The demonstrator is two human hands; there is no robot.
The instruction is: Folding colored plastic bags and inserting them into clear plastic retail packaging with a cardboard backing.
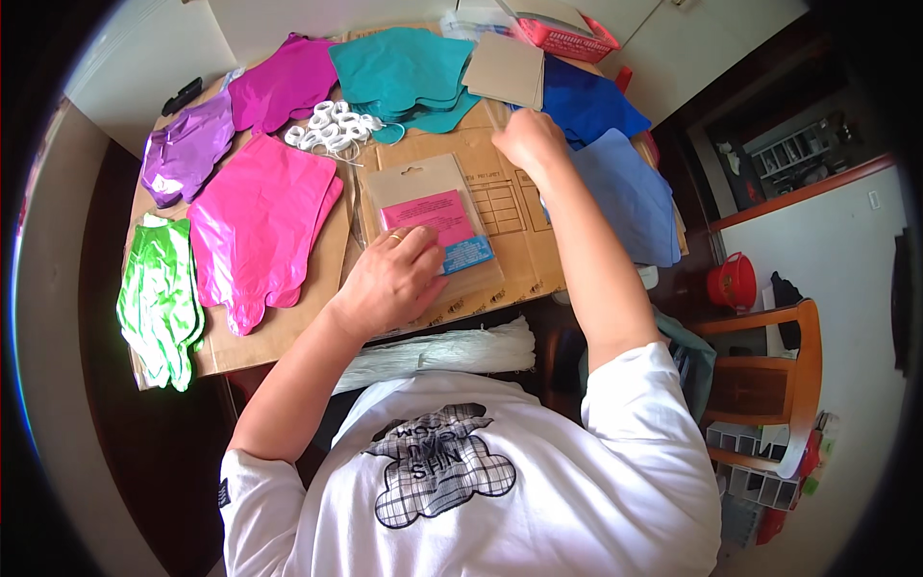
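Brown cardboard sheeting (288, 322) covers the desk, which stands between a pale wall and a dark floor, with a wooden chair (769, 370) off to the right.

Nearest the person: a bundle of white strands (452, 351) lying along the desk's front edge, just below the left hand.

Left hand (394, 279): palm down, fingers spread flat, pressing on the lower part of a clear plastic packet (433, 226). The packet holds a pink card and a small blue label; its upper half shows beyond the fingertips. A ring sits on one finger.

Left of that hand: a stack of hot-pink foil pieces (260, 226), touching the packet's left edge or nearly so. Farther left, at the desk's edge, a green foil stack (159, 303).

Right hand (529, 139): reaching forward past the packet, fingers curled down onto the edge of a light-blue foil stack (630, 197). Whether it grips a piece cannot be told, as the fingertips are hidden.

Middle distance: a heap of small white plastic rings (332, 127), a purple foil stack (187, 149) and a magenta stack (279, 82).

Far side: a teal foil stack (399, 72), a tan card (505, 69) lying on a dark-blue foil stack (586, 101), and a red basket (567, 37) at the back edge.
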